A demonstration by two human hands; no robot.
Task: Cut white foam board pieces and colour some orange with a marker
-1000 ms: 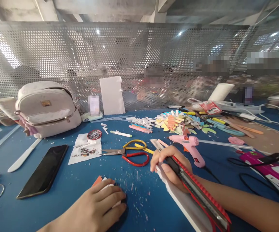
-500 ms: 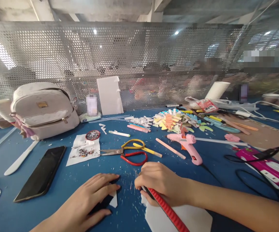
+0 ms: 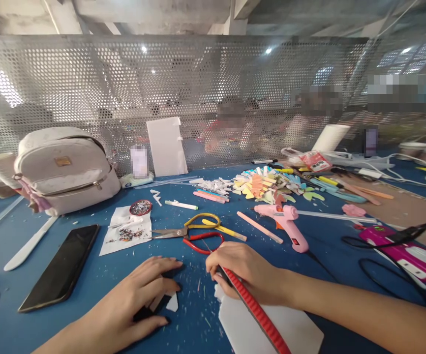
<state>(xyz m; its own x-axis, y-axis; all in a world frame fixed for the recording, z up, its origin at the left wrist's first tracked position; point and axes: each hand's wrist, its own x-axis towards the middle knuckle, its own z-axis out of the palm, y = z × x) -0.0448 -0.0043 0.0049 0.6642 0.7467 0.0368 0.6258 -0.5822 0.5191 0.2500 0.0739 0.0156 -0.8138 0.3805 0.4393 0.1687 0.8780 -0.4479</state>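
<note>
Red utility knife [image 3: 252, 307] inside right hand [image 3: 248, 273] grip, handle trailing behind.

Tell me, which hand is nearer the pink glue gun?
Right. The right hand lies just near-left of the pink plastic glue gun; the left hand rests farther left.

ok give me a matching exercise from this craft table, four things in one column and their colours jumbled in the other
Things:
1. glue gun
2. backpack
3. phone
4. utility knife in the right hand

Colours:
A. black
B. red
C. pink
D. cream white

Pairs: 1-C, 2-D, 3-A, 4-B
</note>
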